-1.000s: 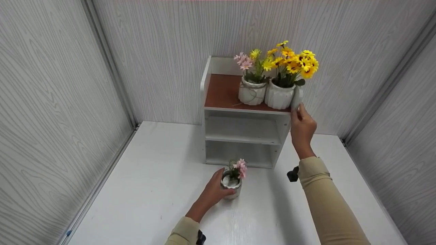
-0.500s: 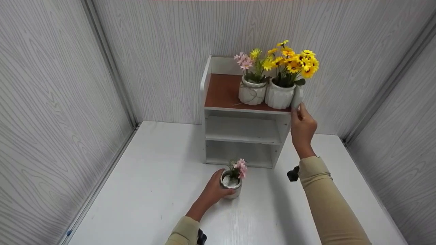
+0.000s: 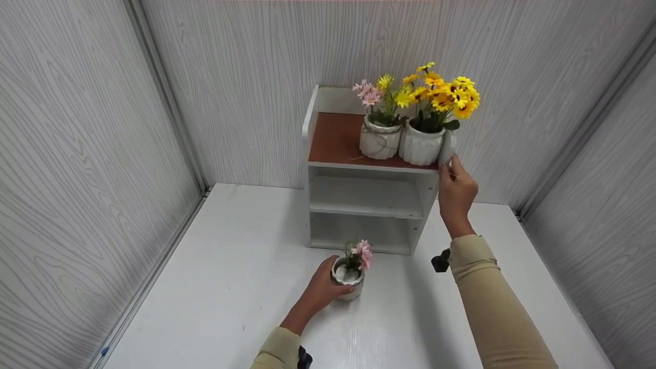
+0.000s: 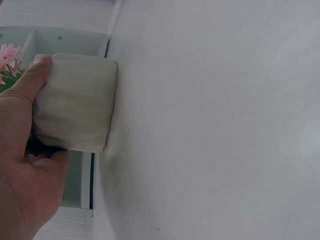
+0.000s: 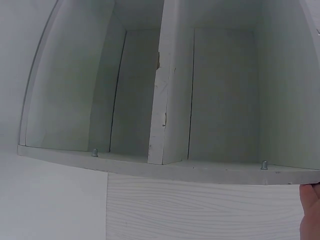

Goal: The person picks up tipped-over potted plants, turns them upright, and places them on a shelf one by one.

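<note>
My left hand grips a small white pot of pink flowers in front of the shelf unit. Thumb and fingers lie around the pot's sides near its rim. The left wrist view shows the pot's pale side close to the tabletop; whether it touches cannot be told. Higher up, my right hand pinches the front edge of the raised right side panel of the white shelf unit. Only part of the right hand shows at the right wrist view's edge.
On the unit's brown top stand a twine-tied pot of pink and yellow flowers and a white pot of yellow flowers, near the right panel. Below are two compartments split by a shelf board. Wood-grain walls surround the white table.
</note>
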A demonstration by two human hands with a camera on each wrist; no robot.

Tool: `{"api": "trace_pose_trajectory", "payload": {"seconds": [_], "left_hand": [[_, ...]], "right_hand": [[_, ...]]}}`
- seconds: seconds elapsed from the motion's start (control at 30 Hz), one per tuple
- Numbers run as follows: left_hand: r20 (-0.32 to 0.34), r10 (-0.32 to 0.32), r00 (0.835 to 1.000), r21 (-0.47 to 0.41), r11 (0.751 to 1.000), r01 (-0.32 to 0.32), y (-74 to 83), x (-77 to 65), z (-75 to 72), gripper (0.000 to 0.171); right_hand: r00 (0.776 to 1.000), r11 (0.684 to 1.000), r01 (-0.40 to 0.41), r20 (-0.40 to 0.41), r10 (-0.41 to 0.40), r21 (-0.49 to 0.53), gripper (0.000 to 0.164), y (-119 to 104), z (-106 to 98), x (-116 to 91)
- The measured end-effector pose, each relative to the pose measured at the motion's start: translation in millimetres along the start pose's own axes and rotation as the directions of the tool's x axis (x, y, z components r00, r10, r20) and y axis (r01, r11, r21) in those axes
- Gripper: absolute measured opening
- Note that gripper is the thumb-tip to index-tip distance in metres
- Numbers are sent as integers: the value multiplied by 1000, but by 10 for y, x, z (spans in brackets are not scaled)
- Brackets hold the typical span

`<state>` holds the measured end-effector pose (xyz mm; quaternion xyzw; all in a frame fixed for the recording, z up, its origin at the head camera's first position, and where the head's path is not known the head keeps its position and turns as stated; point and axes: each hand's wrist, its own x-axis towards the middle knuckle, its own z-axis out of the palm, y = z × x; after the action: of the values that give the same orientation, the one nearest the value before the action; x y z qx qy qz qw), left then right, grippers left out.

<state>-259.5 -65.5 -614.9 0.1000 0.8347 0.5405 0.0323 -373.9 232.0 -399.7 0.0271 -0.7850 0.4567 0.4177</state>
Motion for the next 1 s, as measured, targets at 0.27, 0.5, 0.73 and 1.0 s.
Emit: {"api": "trace_pose_trajectory", "payload": {"seconds": [0.27, 0.5, 0.73, 1.0], "left_hand": [[-44, 25, 999, -14, 1000, -25, -3, 11, 19, 97], [-106, 8, 994, -35, 999, -12, 36, 8, 38, 92], [-138, -17, 990, -70, 998, 7, 216, -27, -46, 94], [-225, -12, 974, -70, 998, -3, 578, -23, -239, 90]], "right_hand": [[1000, 1000, -25, 4, 25, 4, 43, 1, 3, -4], [998, 999, -49, 27, 49, -2, 45, -2, -4, -6], [1000, 1000, -17, 21, 18, -14, 43, -13, -5, -4], [999, 998, 35, -11, -35, -42, 40, -2, 3, -14]]}}
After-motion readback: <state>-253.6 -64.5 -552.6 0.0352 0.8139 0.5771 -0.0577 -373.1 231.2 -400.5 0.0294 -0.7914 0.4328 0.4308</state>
